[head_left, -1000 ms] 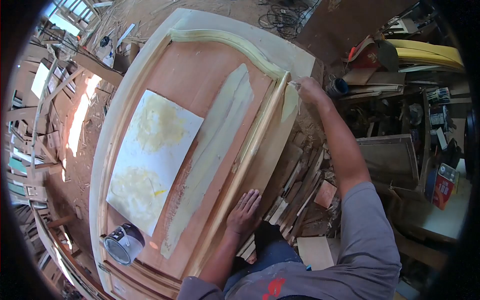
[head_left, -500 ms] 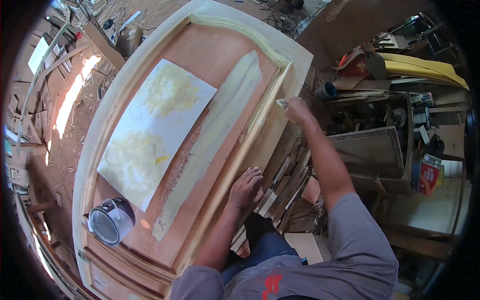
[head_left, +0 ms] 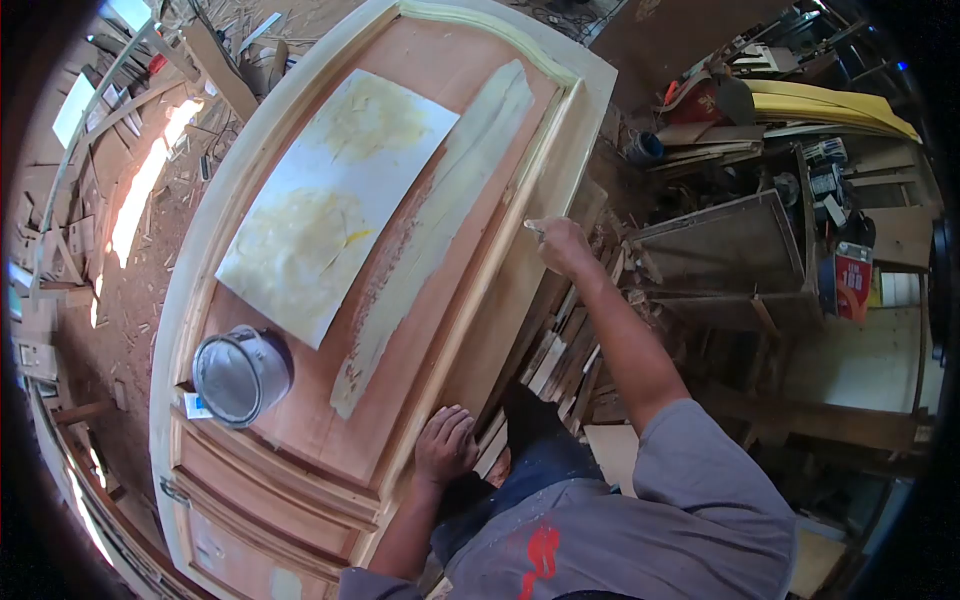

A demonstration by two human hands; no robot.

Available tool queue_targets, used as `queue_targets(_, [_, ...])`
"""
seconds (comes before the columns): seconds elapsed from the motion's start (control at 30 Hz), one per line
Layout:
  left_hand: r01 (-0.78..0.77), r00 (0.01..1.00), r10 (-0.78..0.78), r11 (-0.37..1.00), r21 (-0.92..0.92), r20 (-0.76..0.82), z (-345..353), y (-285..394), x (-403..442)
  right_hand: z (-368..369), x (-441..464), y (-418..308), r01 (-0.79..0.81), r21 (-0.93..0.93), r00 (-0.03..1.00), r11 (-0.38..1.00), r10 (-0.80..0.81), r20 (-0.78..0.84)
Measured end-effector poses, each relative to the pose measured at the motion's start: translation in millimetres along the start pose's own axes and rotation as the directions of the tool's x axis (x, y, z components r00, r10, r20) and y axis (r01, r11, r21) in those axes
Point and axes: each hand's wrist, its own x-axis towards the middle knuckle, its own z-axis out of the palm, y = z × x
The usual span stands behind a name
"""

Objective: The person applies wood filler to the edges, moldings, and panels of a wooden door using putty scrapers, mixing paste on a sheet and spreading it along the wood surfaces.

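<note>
Around, wood-littered brown earth floor [head_left: 140, 330]; below, arched pinkish-brown wooden panel [head_left: 440, 60], streaked with cream filler [head_left: 425, 240]. In clenched right hand [head_left: 562, 246], small pale object [head_left: 535, 227]; under unclenched left hand [head_left: 445, 445], panel's edge [head_left: 497, 315].

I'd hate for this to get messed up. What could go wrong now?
The metal can might tip if bumped, marking the wooden panel beneath. The white sheet lies close beside the long pale paste strip, so sliding it could smear the strip, if that's wet. The small pale tool in the right hand might slip and scratch the wood.
</note>
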Motion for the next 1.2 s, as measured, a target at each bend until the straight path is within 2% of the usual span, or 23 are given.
queue_targets(0.17, [0.003,1.000,-0.003,1.000,0.013,0.018,-17.9,-11.8,-63.6,34.5,-65.7,-43.6,0.063,0.008,0.997,0.998,-0.063,-0.038])
queue_targets(0.27, [-0.128,0.988,0.125,0.991,0.029,0.091,-1.9,-33.8,-90.6,48.4,-110.0,-75.3,0.083,0.027,0.992,0.996,-0.080,-0.102])
queue_targets(0.37, [-0.182,0.982,0.174,0.977,0.111,0.078,0.7,-36.5,-92.1,74.2,-150.0,-97.5,0.154,0.028,0.974,0.988,-0.147,-0.171])
queue_targets(0.47, [-0.170,0.984,0.167,0.985,0.037,0.063,-7.1,-29.0,-87.6,83.6,-192.3,-132.3,0.169,0.001,0.971,0.986,-0.166,-0.173])
queue_targets(0.53, [-0.188,0.981,0.186,0.981,0.053,0.053,-8.7,-29.7,-85.1,94.1,-218.6,-149.3,0.184,-0.028,0.963,0.982,-0.186,-0.193])
queue_targets(0.63, [-0.212,0.977,0.209,0.974,0.085,0.041,-2.3,-33.0,-90.0,105.8,-253.8,-172.1,0.146,0.042,0.985,0.988,-0.141,-0.101])
queue_targets(0.8, [-0.221,0.975,0.215,0.962,0.157,0.059,5.2,-41.6,-96.2,113.9,-303.0,-204.3,0.212,0.052,0.977,0.976,-0.212,-0.008])
queue_targets(0.87, [-0.220,0.975,0.203,0.943,0.249,0.090,4.9,-42.0,-99.9,112.1,-311.6,-206.7,0.255,0.057,0.967,0.965,-0.256,0.014])
queue_targets(0.97, [-0.225,0.974,0.215,0.940,0.255,0.068,8.6,-44.7,-99.4,106.3,-321.7,-200.4,0.357,0.174,0.928,0.918,-0.371,0.048])
queue_targets(1.07, [-0.225,0.974,0.218,0.947,0.229,0.055,0.6,-36.8,-94.6,97.1,-338.8,-184.2,0.386,0.278,0.917,0.880,-0.399,-0.009])
queue_targets(1.17, [-0.210,0.978,0.208,0.967,0.143,0.026,-7.1,-28.3,-97.9,104.6,-349.4,-165.7,0.559,0.080,0.824,0.825,-0.542,-0.168])
queue_targets(1.2, [-0.203,0.979,0.200,0.969,0.140,0.034,-10.5,-24.0,-104.2,112.5,-351.3,-159.5,0.564,0.072,0.823,0.822,-0.553,-0.133])
